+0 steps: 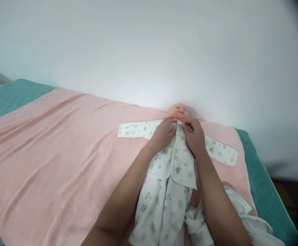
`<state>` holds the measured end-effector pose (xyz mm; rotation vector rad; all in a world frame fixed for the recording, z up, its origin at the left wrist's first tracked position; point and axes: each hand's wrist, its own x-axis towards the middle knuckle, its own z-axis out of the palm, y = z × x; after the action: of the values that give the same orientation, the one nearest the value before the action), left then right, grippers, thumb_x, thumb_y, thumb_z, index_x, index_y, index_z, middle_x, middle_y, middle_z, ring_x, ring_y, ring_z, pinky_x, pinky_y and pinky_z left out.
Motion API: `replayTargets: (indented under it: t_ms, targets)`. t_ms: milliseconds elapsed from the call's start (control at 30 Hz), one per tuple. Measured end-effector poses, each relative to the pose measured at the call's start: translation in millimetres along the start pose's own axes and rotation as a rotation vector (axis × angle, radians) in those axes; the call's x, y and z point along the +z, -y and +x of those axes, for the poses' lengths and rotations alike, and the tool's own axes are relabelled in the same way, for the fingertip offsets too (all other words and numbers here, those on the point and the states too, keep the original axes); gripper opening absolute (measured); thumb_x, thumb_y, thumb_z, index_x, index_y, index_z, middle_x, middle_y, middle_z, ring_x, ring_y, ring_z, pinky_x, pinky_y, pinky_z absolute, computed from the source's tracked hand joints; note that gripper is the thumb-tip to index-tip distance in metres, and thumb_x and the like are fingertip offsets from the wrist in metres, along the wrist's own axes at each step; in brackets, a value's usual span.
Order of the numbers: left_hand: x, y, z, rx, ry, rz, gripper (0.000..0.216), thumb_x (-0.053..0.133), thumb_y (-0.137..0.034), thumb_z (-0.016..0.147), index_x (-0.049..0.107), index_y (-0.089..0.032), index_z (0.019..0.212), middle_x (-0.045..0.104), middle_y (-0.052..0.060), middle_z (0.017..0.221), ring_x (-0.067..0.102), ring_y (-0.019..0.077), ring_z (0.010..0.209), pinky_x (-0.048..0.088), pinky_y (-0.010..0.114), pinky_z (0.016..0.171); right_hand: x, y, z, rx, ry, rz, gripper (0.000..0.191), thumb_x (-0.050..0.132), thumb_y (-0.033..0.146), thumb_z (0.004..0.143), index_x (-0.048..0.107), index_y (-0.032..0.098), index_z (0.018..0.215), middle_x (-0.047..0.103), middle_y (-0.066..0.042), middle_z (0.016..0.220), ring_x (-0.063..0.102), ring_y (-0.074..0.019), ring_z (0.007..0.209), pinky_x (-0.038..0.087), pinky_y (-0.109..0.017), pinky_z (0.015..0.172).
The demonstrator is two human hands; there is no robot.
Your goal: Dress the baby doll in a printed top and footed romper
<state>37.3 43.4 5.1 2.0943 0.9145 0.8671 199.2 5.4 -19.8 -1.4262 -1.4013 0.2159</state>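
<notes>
A baby doll [179, 112] lies on its back on a pink towel [51, 153], head toward the wall. It wears a white printed shirt [177, 160] with sleeves spread out and matching trousers [161, 208]. My left hand [163, 134] and my right hand [194, 136] meet at the shirt's collar just under the doll's chin. Both hands have their fingers pinched on the shirt's front edges near the top button.
The pink towel covers a teal surface [13, 95] that runs along a white wall [149, 48]. More white printed cloth [243, 218] lies bunched at the lower right, near the teal edge [267, 198]. A dark floor shows at far right.
</notes>
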Motion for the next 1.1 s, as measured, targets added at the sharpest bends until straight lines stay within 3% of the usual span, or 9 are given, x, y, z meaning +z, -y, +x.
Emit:
replayTargets:
  t_ms: [233, 500, 600, 733, 933, 1100]
  targets:
    - [-16.9, -8.8, -3.0, 0.042, 0.222, -0.043, 0.027, 0.045, -0.037, 0.095, 0.068, -0.024, 0.099, 0.045, 0.003, 0.146, 0.042, 0.0205, 0.135, 0.031, 0.037, 0.115, -7.4, 0.3, -4.2, 0.094, -0.075, 0.170, 0.015, 0.044, 0.032, 0.093, 0.053, 0.023, 0.101, 0.060, -0.004, 0.100, 0.057, -0.0184, 0.091, 0.047, -0.034, 0.084]
    - [-7.0, -6.4, -0.6, 0.100, 0.100, -0.043, 0.014, 0.058, -0.035, 0.088, 0.059, -0.021, 0.084, 0.047, 0.004, 0.142, 0.043, 0.0209, 0.134, 0.032, 0.039, 0.114, -11.2, 16.8, -8.0, -0.091, 0.170, 0.060, 0.021, 0.043, 0.037, 0.097, 0.057, 0.024, 0.106, 0.057, -0.007, 0.125, 0.046, -0.0212, 0.123, 0.037, -0.042, 0.107]
    - [-10.5, -6.0, -6.5, 0.087, 0.110, -0.053, 0.015, 0.055, -0.036, 0.090, 0.061, -0.022, 0.088, 0.047, 0.002, 0.143, 0.041, 0.0206, 0.135, 0.031, 0.039, 0.116, -15.7, 22.3, -9.9, -0.112, 0.219, 0.027, 0.023, 0.042, 0.039, 0.098, 0.059, 0.024, 0.102, 0.056, -0.006, 0.128, 0.043, -0.0208, 0.126, 0.034, -0.043, 0.110]
    - [-20.6, -6.5, -21.2, 0.117, 0.237, -0.060, 0.018, 0.053, -0.036, 0.092, 0.066, -0.027, 0.100, 0.039, -0.003, 0.150, 0.036, 0.0217, 0.139, 0.030, 0.039, 0.118, -21.9, 28.6, -12.7, -0.149, 0.311, 0.007, 0.023, 0.044, 0.040, 0.097, 0.060, 0.024, 0.094, 0.052, -0.005, 0.134, 0.038, -0.0210, 0.131, 0.031, -0.042, 0.113]
    - [-30.7, -10.5, -38.8, 0.154, 0.296, -0.023, 0.013, 0.059, -0.032, 0.088, 0.071, -0.026, 0.091, 0.038, -0.004, 0.151, 0.025, 0.0240, 0.145, 0.025, 0.044, 0.121, -28.2, 37.1, -16.4, -0.159, 0.390, 0.002, 0.022, 0.047, 0.039, 0.096, 0.060, 0.023, 0.089, 0.052, -0.006, 0.134, 0.039, -0.0215, 0.131, 0.033, -0.043, 0.111]
    - [-37.8, -14.2, -44.6, 0.151, 0.353, -0.028, 0.014, 0.063, -0.033, 0.086, 0.071, -0.028, 0.096, 0.034, -0.003, 0.154, 0.021, 0.0257, 0.147, 0.031, 0.046, 0.117, -32.8, 47.5, -18.8, -0.233, 0.511, -0.030, 0.028, 0.046, 0.034, 0.097, 0.065, 0.023, 0.079, 0.051, -0.002, 0.136, 0.037, -0.0213, 0.132, 0.031, -0.044, 0.113]
